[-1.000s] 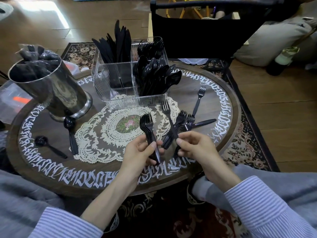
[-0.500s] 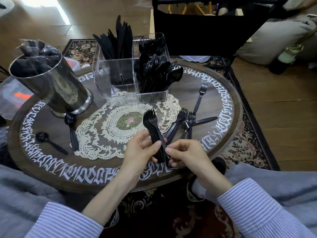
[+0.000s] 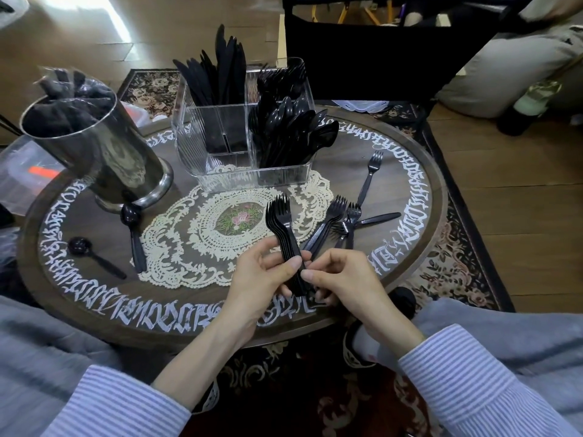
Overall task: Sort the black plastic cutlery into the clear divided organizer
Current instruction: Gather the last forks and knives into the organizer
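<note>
We hold a nested stack of black forks [image 3: 281, 230], tines up, above the near rim of the round wooden table [image 3: 437, 197]; our left hand [image 3: 263, 279] curls round the handles and our right hand [image 3: 339, 280] pinches them. Open dark tabletop lies left of our hands. The clear ribbed organizer [image 3: 243, 143] stands beyond the lace doily [image 3: 176, 247], knives left, spoons right. Loose forks [image 3: 350, 220] lie near the right edge.
</note>
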